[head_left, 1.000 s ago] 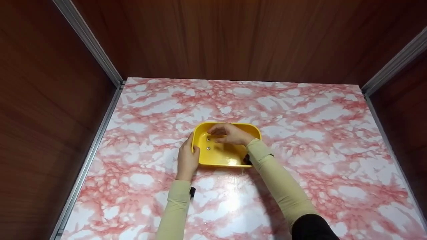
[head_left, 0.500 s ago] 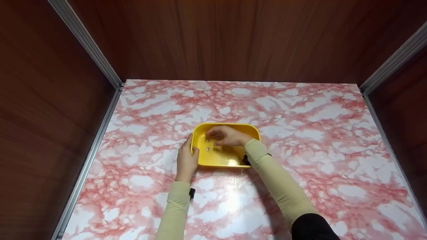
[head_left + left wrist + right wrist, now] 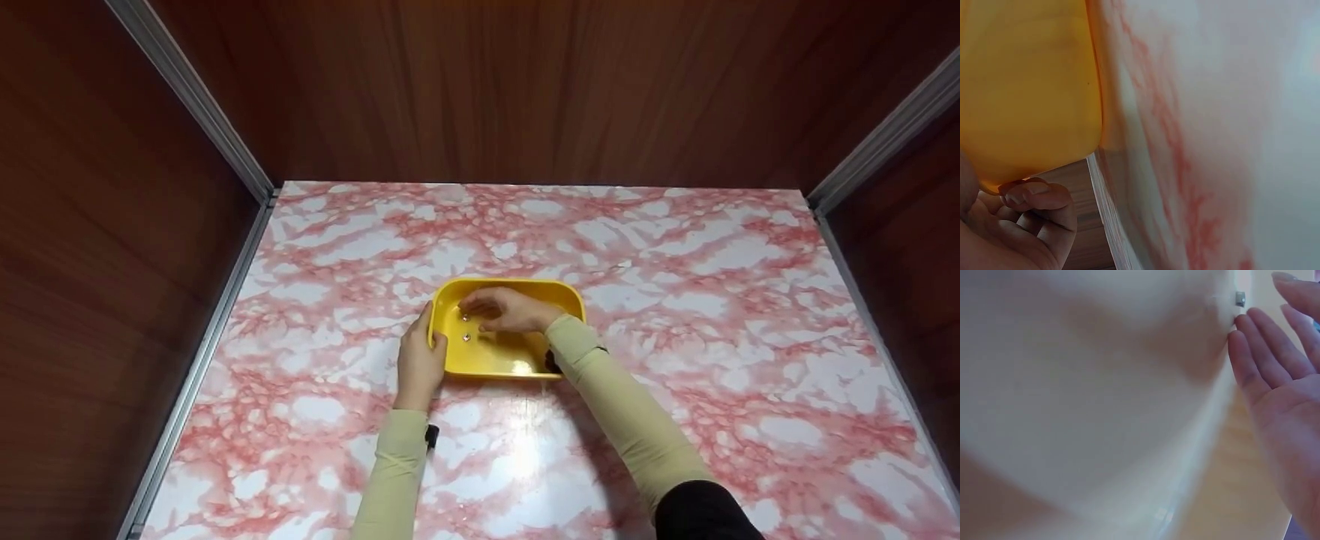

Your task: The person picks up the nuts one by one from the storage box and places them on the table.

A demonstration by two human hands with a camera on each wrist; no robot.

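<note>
A yellow plastic tub (image 3: 517, 354) with rounded corners sits on the table. My left hand (image 3: 421, 364) grips its left wall, thumb inside and fingers outside; in the left wrist view curled fingers (image 3: 1044, 197) meet the tub's edge. Inside the tub, my right hand (image 3: 510, 309) is held palm down with loosely bent fingers. Two small shiny metal pieces lie near the tub's left end: one (image 3: 465, 318) just beneath the right fingertips, the other (image 3: 466, 337) closer to me. In the right wrist view a metal piece (image 3: 1240, 299) is beside the fingertips, apart from the thumb. Their kind is too small to tell.
The tub stands on a red-and-white marbled tabletop (image 3: 720, 337). Dark wood panels (image 3: 480, 90) enclose the back and both sides, joined by grey metal rails (image 3: 202, 112). The right forearm (image 3: 622, 405) crosses the tub's near right corner.
My right hand has shifted slightly toward the tub's left end and nearer to me. The left hand keeps its hold on the wall. The metal pieces stay in place within the tub.
</note>
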